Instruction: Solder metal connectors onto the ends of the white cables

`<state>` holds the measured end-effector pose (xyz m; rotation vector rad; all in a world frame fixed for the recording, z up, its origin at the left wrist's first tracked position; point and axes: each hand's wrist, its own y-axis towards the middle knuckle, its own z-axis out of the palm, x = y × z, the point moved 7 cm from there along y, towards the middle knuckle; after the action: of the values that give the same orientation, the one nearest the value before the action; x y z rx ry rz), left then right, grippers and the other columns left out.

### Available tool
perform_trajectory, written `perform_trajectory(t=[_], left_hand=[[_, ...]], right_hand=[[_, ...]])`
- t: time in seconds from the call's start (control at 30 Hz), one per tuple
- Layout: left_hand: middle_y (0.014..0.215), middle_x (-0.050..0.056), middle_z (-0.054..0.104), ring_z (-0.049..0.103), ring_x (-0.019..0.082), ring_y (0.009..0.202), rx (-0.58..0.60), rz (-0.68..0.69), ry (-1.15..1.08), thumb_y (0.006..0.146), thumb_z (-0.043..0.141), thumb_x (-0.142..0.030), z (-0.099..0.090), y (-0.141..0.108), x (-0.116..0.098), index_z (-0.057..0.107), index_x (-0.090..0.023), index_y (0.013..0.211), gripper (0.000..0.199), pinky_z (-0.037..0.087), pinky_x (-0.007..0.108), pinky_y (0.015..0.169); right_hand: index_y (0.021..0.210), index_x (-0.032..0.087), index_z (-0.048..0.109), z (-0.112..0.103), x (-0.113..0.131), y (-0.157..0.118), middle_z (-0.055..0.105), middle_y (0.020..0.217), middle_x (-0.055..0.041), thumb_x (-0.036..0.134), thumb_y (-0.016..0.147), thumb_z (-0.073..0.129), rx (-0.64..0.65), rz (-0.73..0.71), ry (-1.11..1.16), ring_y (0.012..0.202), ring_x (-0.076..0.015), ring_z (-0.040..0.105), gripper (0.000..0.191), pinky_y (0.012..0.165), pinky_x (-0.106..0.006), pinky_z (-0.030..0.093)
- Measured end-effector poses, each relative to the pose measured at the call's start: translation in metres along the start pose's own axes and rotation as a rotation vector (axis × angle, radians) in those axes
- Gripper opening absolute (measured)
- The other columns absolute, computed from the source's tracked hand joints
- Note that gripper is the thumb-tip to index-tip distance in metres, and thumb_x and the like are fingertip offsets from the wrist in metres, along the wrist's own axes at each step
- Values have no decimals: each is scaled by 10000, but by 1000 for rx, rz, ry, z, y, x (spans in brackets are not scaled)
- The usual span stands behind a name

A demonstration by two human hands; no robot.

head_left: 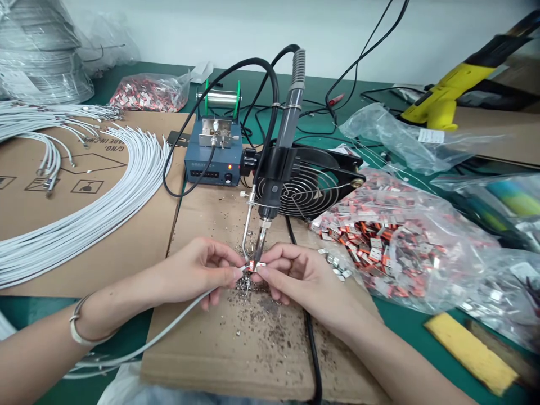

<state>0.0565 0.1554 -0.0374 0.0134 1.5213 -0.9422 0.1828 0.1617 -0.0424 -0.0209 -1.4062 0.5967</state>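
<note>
Between thumb and fingers, my left hand [215,271] pinches the end of a white cable [179,322], which trails down toward the lower left. My right hand [291,271] grips a small USB connector [260,266] with an orange insert and a metal shell. Cable end and connector meet just under the tip of a soldering iron [270,194], mounted upright in a holder. A thin metal solder feed tube [248,225] comes down beside the iron tip. Whether the wires touch the contacts is too small to tell.
Behind stand a blue solder feeder [213,160] with a solder spool [223,99] and a black fan [312,188]. Bagged orange connectors [379,242] lie right, near a yellow sponge [470,351]. Bundled white cables [139,197] lie left. Solder bits litter the cardboard [202,349].
</note>
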Motion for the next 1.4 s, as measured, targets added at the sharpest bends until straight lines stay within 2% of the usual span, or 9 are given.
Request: perform_trajectory(t=[0.47, 0.87, 1.23, 1.4], left_hand=[[534, -63, 481, 455, 54, 371, -45, -9, -37, 728, 589, -254, 1, 0, 1, 545, -124, 825, 169, 407, 155, 342], [489, -70, 482, 454, 40, 366, 13, -16, -106, 733, 605, -235, 6, -2, 0, 536, -117, 820, 162, 400, 120, 344], [562, -59, 525, 468, 24, 381, 70, -59, -171, 746, 625, -224, 7, -3, 1, 548, -110, 821, 157, 400, 109, 355], [551, -73, 488, 472, 30, 395, 36, -24, -95, 752, 616, -243, 5, 1, 3, 542, -111, 841, 176, 420, 124, 369]], right_hand=[[703, 140, 609, 0, 3, 0, 668, 621, -41, 322, 631, 759, 10, -12, 0, 392, -41, 457, 246, 362, -148, 346], [727, 136, 629, -4, 2, -2, 684, 645, -64, 357, 653, 761, 27, -3, 5, 421, -40, 469, 268, 389, -140, 330], [759, 175, 651, -1, 4, -4, 704, 697, -17, 238, 750, 706, 121, -61, 94, 545, -34, 592, 84, 497, -96, 423], [734, 171, 649, -1, 5, -4, 698, 674, -16, 237, 710, 734, 68, -38, 64, 573, -63, 617, 110, 523, -123, 457]])
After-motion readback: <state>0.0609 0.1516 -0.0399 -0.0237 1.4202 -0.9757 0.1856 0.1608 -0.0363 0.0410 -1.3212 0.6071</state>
